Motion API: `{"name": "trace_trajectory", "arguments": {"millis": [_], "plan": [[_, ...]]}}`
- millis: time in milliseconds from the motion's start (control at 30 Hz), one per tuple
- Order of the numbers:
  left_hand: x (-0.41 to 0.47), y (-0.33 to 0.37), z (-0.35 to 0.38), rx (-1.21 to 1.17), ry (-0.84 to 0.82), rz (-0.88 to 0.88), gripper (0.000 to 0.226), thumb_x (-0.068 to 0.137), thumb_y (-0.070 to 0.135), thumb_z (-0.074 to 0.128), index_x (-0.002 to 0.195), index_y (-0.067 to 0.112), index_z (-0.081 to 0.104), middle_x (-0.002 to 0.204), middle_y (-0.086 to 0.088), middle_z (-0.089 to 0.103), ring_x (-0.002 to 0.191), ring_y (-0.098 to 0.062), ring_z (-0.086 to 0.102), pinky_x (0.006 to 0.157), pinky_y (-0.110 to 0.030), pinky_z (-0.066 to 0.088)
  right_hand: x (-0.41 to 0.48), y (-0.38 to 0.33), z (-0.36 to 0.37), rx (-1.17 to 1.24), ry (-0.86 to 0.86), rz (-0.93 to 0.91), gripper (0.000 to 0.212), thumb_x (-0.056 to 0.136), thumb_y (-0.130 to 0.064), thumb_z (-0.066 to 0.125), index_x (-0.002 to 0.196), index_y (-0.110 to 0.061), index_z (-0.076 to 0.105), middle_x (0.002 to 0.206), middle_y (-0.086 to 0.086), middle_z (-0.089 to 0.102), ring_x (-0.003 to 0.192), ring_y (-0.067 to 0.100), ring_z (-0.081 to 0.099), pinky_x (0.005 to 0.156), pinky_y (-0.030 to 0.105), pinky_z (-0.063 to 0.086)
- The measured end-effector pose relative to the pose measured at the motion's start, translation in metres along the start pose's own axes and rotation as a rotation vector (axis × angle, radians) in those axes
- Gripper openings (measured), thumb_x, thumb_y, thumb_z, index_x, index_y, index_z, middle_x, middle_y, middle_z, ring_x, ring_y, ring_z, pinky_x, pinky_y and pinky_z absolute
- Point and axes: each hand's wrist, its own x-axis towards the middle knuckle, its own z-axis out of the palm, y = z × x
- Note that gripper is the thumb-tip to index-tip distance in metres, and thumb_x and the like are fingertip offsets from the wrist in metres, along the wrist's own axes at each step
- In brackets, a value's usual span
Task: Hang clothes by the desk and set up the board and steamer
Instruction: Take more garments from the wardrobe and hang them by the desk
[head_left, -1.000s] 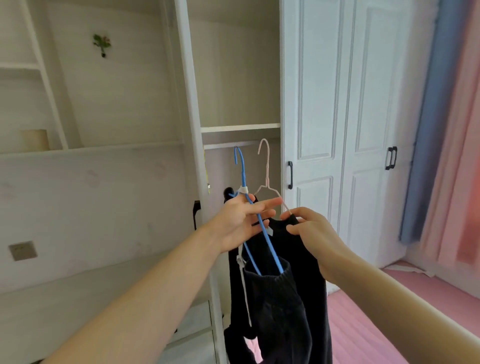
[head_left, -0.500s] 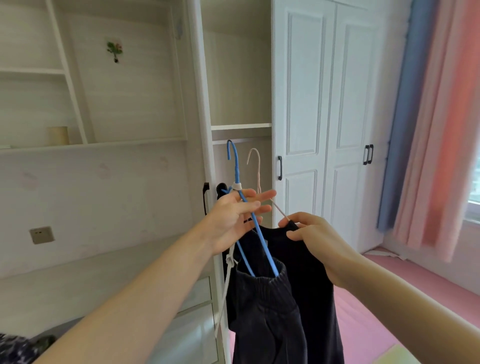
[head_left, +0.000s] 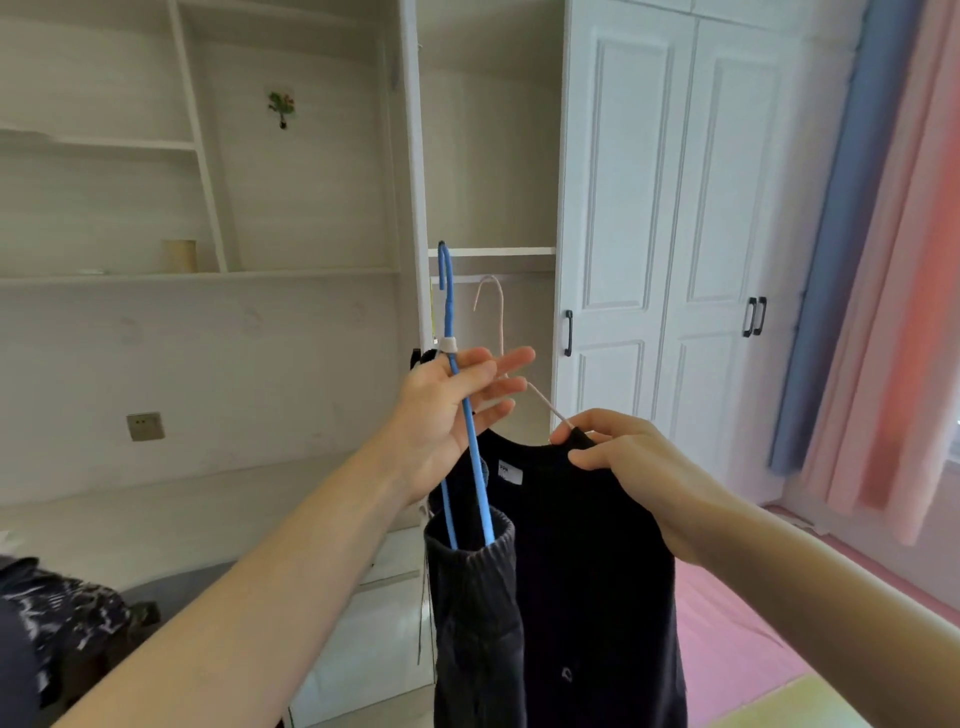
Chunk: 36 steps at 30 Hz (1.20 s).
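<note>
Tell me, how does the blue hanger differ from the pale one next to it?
The blue hanger is thick and bright; the pale hanger is thin and pinkish-beige. The blue hanger's hook reaches higher in the picture than the pale hanger's. The blue hanger carries a dark grey garment; the pale hanger carries a black top, which the right hand pinches. Both stand hook-up with dark clothing.

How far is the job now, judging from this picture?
Done: both garments already sit on hangers. In hand: the left hand holds the blue hanger carrying a dark grey garment, and the right hand pinches the dark top on the pink hanger. Left: neither hook is on a rail yet, and no board or steamer is in view.
</note>
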Motion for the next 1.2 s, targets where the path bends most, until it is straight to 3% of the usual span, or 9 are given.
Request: {"name": "trace_trajectory", "arguments": {"millis": [200, 367, 500, 667, 867, 1067, 1200], "plan": [[-0.036, 0.004, 0.01, 0.058, 0.032, -0.029, 0.025, 0.104, 0.018, 0.029, 0.111, 0.01, 0.051, 0.121, -0.007, 0.068, 0.097, -0.021, 0.066, 0.097, -0.043, 0.046, -0.013, 0.005, -0.004, -0.008, -0.101, 0.008, 0.026, 0.091, 0.0, 0.048, 0.093, -0.015, 0.069, 0.107, 0.015, 0.064, 0.103, 0.036, 0.06, 0.098, 0.05, 0.047], [-0.066, 0.0, -0.003, 0.199, 0.105, -0.059, 0.033, 0.104, 0.013, 0.03, 0.127, 0.001, 0.05, 0.122, -0.007, 0.067, 0.106, -0.027, 0.065, 0.098, -0.045, 0.047, -0.016, 0.016, 0.005, 0.002, -0.182, 0.017, 0.027, 0.091, 0.001, 0.047, 0.094, -0.014, 0.069, 0.104, 0.017, 0.066, 0.098, 0.035, 0.063, 0.09, 0.044, 0.051], [-0.09, -0.004, -0.013, 0.205, 0.219, -0.094, 0.029, 0.103, 0.011, 0.038, 0.128, 0.003, 0.05, 0.121, -0.008, 0.068, 0.109, -0.03, 0.066, 0.094, -0.042, 0.051, -0.014, 0.022, 0.021, -0.004, -0.233, 0.007, 0.025, 0.091, 0.0, 0.048, 0.095, -0.013, 0.07, 0.105, 0.019, 0.067, 0.098, 0.036, 0.065, 0.083, 0.04, 0.053], [-0.113, -0.004, -0.033, 0.163, 0.387, -0.086, 0.029, 0.102, 0.008, 0.04, 0.13, 0.003, 0.048, 0.121, -0.01, 0.068, 0.107, -0.029, 0.067, 0.093, -0.04, 0.054, -0.012, 0.016, 0.046, -0.016, -0.314, -0.043, 0.026, 0.09, 0.001, 0.048, 0.094, -0.014, 0.069, 0.102, 0.015, 0.068, 0.097, 0.036, 0.065, 0.092, 0.047, 0.052], [-0.129, 0.001, -0.052, 0.164, 0.532, -0.03, 0.027, 0.093, 0.013, 0.057, 0.12, 0.006, 0.058, 0.123, -0.009, 0.066, 0.107, -0.022, 0.067, 0.095, -0.038, 0.052, -0.013, 0.0, 0.079, 0.036, -0.442, -0.133, 0.025, 0.091, 0.002, 0.049, 0.099, -0.013, 0.068, 0.1, 0.012, 0.069, 0.085, 0.027, 0.07, 0.071, 0.032, 0.057], [-0.134, 0.015, -0.081, 0.137, 0.678, 0.097, 0.036, 0.09, 0.016, 0.067, 0.122, 0.003, 0.06, 0.12, -0.007, 0.067, 0.105, -0.017, 0.068, 0.093, -0.034, 0.052, -0.016, -0.008, 0.127, 0.01, -0.506, -0.246, 0.023, 0.089, -0.005, 0.054, 0.093, -0.022, 0.069, 0.096, 0.005, 0.071, 0.091, 0.027, 0.069, 0.088, 0.043, 0.054], [-0.139, 0.032, -0.109, 0.077, 0.73, 0.175, 0.028, 0.094, 0.011, 0.059, 0.119, -0.003, 0.06, 0.121, -0.009, 0.065, 0.105, -0.02, 0.068, 0.095, -0.035, 0.052, -0.019, -0.014, 0.168, -0.026, -0.504, -0.332, 0.019, 0.089, -0.008, 0.056, 0.09, -0.021, 0.069, 0.098, 0.004, 0.07, 0.091, 0.022, 0.066, 0.087, 0.038, 0.052]]}}
